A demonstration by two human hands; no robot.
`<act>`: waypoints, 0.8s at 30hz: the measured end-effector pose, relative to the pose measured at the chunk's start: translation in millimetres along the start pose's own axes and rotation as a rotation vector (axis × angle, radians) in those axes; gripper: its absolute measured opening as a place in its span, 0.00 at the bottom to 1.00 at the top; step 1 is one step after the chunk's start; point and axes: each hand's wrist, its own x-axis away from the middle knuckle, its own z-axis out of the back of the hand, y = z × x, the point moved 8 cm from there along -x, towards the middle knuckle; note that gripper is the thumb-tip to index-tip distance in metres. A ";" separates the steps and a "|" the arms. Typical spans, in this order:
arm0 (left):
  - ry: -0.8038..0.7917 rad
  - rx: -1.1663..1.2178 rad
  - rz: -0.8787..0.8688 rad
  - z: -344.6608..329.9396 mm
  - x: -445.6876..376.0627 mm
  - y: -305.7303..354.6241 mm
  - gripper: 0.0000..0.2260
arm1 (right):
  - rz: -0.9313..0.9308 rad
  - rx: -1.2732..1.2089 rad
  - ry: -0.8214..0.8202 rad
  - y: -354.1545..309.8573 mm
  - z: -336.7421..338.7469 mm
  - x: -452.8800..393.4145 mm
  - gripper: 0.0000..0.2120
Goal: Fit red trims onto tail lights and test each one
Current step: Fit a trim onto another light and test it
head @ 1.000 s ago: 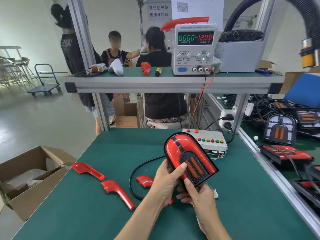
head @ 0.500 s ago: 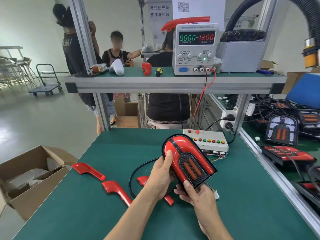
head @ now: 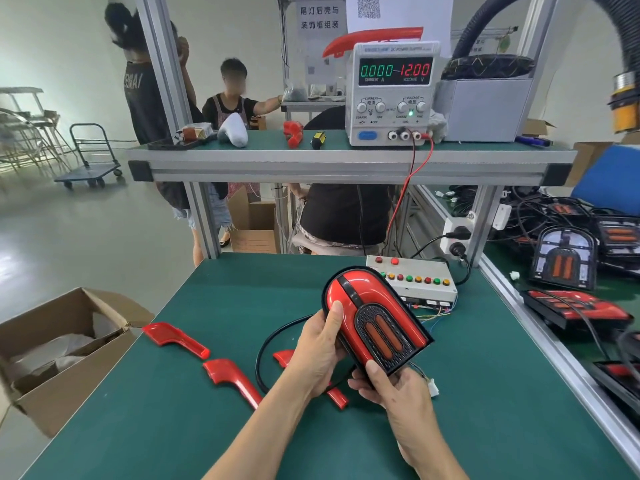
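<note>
I hold a tail light (head: 374, 320) with red trim fitted and two orange bars above the green bench. My left hand (head: 318, 351) grips its left edge, thumb on the red trim. My right hand (head: 394, 389) supports its lower end from below, thumb on the black grille. Its black cable (head: 266, 344) loops on the mat. Two loose red trims (head: 175, 339) (head: 232, 379) lie to the left, and a third (head: 334, 396) is partly hidden under my left hand. The test box (head: 412, 278) with coloured buttons stands behind.
A power supply (head: 393, 93) reading 0.000 A and 12.00 V sits on the upper shelf. More tail lights (head: 564, 258) and cables crowd the right bench. An open cardboard box (head: 59, 355) stands at the left. People work beyond the shelf.
My left thumb has slid from the black grille up onto the red trim at the left edge. The tail light has stayed in both hands, dropping slightly.
</note>
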 end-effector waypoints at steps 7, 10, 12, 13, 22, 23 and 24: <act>0.034 0.108 0.042 -1.5 -4.8 2.4 0.29 | 0.007 0.001 -0.003 0.1 -1.2 0.9 0.18; 0.110 0.131 0.025 4.4 -8.8 6.7 0.25 | -0.003 0.006 -0.012 1.2 -1.8 1.4 0.19; 0.113 0.122 0.046 6.0 -9.5 7.1 0.23 | -0.004 0.009 -0.012 1.6 -1.7 1.6 0.19; 0.114 0.131 0.062 7.1 -9.4 6.6 0.22 | -0.005 0.012 -0.012 1.7 -1.8 1.8 0.19; 0.059 0.244 0.108 5.7 -9.0 6.7 0.25 | 0.017 0.013 -0.033 -0.4 -4.5 2.4 0.16; 0.047 0.247 0.108 4.9 -8.9 7.1 0.26 | 0.019 0.016 -0.039 -0.6 -4.7 2.5 0.16; 0.038 0.250 0.107 4.4 -8.7 7.2 0.26 | 0.022 0.019 -0.044 -1.0 -4.7 2.8 0.16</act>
